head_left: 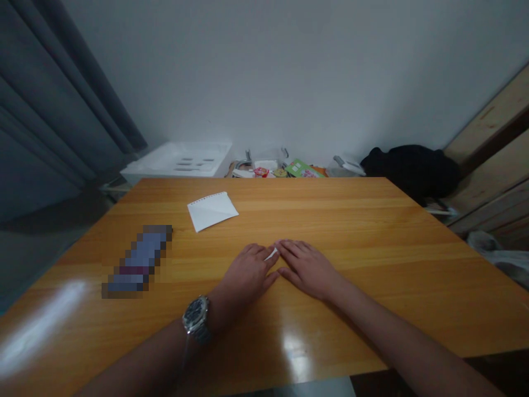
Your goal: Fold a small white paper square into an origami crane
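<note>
A small piece of white paper [271,254] shows between my two hands near the middle of the table, mostly hidden by the fingers. My left hand [251,271], with a metal watch [195,314] on its wrist, presses over the paper, fingers together. From the other side my right hand [306,266] reaches it, its fingers close together and its fingertips meeting those of the left. Farther back on the left lies a white sheet of paper [212,211] with a torn, perforated edge.
The hands rest on a shiny wooden table [372,237]. A pixelated dark flat object [138,262] lies at the left. Beyond the far edge are a white tray [177,157], a green printed packet or booklet [303,169] and a black heap [411,171]. A grey curtain [53,94] hangs left.
</note>
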The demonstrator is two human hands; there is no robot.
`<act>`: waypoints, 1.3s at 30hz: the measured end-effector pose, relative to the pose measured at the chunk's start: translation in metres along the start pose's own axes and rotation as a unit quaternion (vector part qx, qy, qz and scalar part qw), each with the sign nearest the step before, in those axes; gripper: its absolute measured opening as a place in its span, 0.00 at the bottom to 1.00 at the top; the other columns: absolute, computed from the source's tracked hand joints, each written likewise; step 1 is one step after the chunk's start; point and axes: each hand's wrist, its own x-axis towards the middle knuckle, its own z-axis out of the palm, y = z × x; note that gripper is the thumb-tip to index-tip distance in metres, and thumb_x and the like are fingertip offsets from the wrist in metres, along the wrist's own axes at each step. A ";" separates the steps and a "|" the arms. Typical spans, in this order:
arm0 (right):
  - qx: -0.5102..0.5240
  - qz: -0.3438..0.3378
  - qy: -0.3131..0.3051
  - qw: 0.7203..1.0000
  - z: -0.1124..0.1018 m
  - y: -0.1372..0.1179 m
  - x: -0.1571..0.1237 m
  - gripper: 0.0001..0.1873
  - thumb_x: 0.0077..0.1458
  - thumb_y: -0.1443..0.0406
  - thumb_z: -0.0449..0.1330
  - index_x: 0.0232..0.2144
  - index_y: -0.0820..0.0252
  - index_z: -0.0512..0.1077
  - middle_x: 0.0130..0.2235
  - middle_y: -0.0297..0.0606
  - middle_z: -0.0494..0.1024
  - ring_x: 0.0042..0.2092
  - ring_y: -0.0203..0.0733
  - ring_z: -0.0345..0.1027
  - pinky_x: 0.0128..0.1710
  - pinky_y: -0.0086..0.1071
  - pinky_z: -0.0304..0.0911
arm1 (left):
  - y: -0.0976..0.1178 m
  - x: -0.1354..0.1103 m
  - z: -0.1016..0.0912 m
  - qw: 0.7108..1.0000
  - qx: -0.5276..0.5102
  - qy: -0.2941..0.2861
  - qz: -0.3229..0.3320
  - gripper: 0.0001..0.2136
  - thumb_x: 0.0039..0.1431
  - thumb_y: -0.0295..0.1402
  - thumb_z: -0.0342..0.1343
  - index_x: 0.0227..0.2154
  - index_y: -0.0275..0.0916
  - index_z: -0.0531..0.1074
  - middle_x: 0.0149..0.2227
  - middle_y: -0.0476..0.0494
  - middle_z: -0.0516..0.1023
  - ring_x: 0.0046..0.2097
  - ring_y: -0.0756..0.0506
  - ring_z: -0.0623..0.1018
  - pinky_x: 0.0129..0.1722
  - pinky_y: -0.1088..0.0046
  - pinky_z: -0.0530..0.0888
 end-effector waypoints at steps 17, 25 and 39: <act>-0.026 0.058 -0.063 0.996 0.000 0.013 -0.009 0.33 0.70 0.53 0.43 0.70 0.63 0.51 0.70 0.45 0.52 0.71 0.48 0.44 0.69 0.48 0.47 | 0.004 0.003 0.001 0.998 0.061 -0.026 0.002 0.19 0.66 0.38 0.55 0.55 0.32 0.70 0.58 0.32 0.73 0.55 0.36 0.73 0.59 0.56 0.65; -0.021 0.045 -0.050 0.997 -0.008 0.020 -0.009 0.31 0.70 0.54 0.45 0.68 0.62 0.56 0.69 0.46 0.56 0.70 0.49 0.50 0.68 0.47 0.50 | 0.000 0.005 0.002 1.000 0.011 0.009 0.013 0.14 0.66 0.35 0.55 0.50 0.34 0.72 0.50 0.34 0.76 0.51 0.38 0.74 0.56 0.58 0.69; -0.016 -0.017 0.042 0.999 -0.005 0.028 0.001 0.13 0.66 0.63 0.57 0.50 0.58 0.76 0.53 0.44 0.78 0.52 0.50 0.71 0.53 0.46 0.68 | -0.017 0.014 0.013 0.993 -0.093 0.047 -0.056 0.05 0.66 0.31 0.55 0.43 0.39 0.74 0.41 0.43 0.79 0.44 0.42 0.76 0.46 0.66 0.71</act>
